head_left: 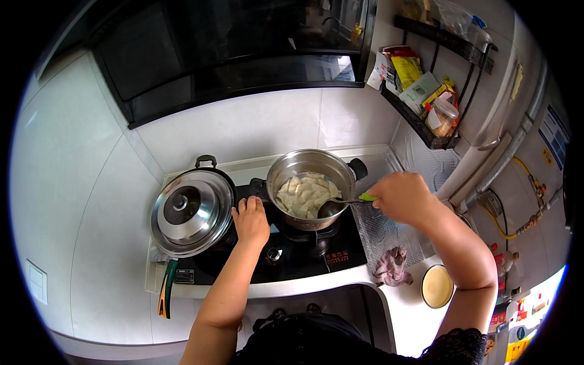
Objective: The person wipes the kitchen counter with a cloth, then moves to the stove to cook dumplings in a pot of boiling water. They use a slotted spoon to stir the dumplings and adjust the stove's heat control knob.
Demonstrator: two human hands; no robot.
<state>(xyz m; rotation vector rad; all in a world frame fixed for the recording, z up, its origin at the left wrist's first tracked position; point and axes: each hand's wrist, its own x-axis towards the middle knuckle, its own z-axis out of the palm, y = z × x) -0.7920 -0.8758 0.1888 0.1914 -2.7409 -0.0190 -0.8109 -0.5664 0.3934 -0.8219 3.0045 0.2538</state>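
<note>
Steel walls of a pot [298,222] surround a heap of pale dumplings [304,190] sitting in water, on the right-hand burner of the stove. Against the front right of the heap rests the dark bowl of a ladle [330,209], its stem crossing the pot's rim. I have its green handle end gripped in my right hand [398,193], out beyond the pot's right side. My left hand [251,224] is back up with the fingers stretched out, nothing visible in it, just beside the pot's left handle [258,187]; I can't tell whether they touch. Left of that, a domed metal lid [210,226] covers a pan with a green handle [167,289] toward me. Right of the black stove [304,258], a crumpled pinkish cloth [393,267] lies near a cream bowl [438,286]. Up on the wall, a black rack [420,125] holds packets and a clear jar [442,115].
</note>
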